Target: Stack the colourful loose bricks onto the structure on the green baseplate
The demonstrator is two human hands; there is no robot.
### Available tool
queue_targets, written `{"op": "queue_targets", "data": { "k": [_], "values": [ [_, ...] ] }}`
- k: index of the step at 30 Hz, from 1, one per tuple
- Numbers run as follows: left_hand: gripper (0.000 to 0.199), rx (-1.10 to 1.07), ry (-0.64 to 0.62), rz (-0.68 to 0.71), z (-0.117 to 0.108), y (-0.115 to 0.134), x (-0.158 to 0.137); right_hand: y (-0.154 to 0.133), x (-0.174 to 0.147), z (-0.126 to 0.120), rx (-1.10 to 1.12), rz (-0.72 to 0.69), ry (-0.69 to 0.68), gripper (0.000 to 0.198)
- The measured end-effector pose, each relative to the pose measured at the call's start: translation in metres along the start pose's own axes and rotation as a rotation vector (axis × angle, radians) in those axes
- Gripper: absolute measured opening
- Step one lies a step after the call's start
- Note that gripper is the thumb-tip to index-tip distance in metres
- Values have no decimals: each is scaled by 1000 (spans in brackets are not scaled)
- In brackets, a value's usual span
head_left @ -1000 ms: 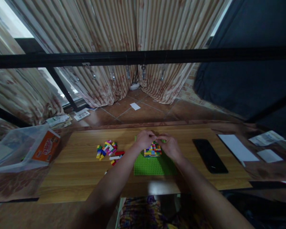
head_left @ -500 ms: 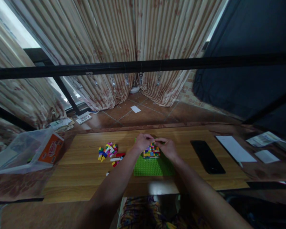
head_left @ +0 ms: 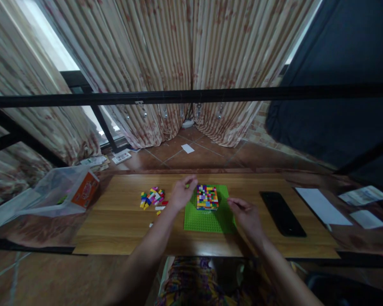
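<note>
A low square block of many-coloured toy bricks point(head_left: 207, 196) stands on the green studded baseplate point(head_left: 200, 222). My left hand point(head_left: 181, 193) hovers over the plate's left edge, beside the block, its thumb and fingers apart with green showing between them and nothing visible held. On the other side, my right hand point(head_left: 247, 216) is over the plate's right edge, apart from the block. Its fingertips are drawn together, and anything in them is too small to make out. Loose toy bricks point(head_left: 153, 196) lie in a pile left of my left hand.
All this is on a wooden table point(head_left: 121, 229). A black phone-like slab point(head_left: 282, 213) lies to the right, with white paper point(head_left: 322, 206) beyond it. A clear plastic bin point(head_left: 59, 187) with an orange label is at the left. A dark rail point(head_left: 166, 97) crosses beyond the table.
My hands, earlier together over the brick block, have parted: the left moved left, the right moved right and nearer me. The block's top is now uncovered. The view has shifted slightly.
</note>
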State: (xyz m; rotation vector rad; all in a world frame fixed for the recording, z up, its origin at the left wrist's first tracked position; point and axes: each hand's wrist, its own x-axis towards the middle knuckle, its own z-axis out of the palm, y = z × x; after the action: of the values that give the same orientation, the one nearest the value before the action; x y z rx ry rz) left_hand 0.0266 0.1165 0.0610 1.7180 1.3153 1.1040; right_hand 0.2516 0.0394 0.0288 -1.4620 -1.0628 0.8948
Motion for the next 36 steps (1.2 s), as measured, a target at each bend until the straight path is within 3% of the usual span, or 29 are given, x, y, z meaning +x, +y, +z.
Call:
{"op": "queue_targets", "data": {
  "k": [2,5,8,10,13,17,22,26,31,36],
  "values": [
    [29,-98,148,-6,-19,-10,-31,5,-19,5,-6,18,-38,33],
    [32,-135,324,-139,-45,-31,-84,12,-53,18,-59,41,-130,30],
    [29,-55,467,-255,-62,-51,-129,13,-80,39,-148,-18,-326,25],
    [26,22,497,-279,-67,-59,-148,11,-89,54,-204,-109,-474,23],
    [27,135,466,-253,-70,-62,-161,4,-87,80,-289,-247,-555,22],
    [38,297,350,-144,-69,-58,-164,-3,-70,113,-424,-367,-508,22],
    [39,383,304,-93,-68,-59,-161,-9,-52,147,-584,-439,-491,19],
    [38,453,262,-45,-68,-60,-160,-8,-49,156,-620,-444,-515,18],
    [31,492,177,15,-70,-57,-157,-4,-55,141,-368,-296,-454,25],
    [17,435,229,-3,-69,-49,-153,-4,-68,129,91,157,-437,33]
  ]
}}
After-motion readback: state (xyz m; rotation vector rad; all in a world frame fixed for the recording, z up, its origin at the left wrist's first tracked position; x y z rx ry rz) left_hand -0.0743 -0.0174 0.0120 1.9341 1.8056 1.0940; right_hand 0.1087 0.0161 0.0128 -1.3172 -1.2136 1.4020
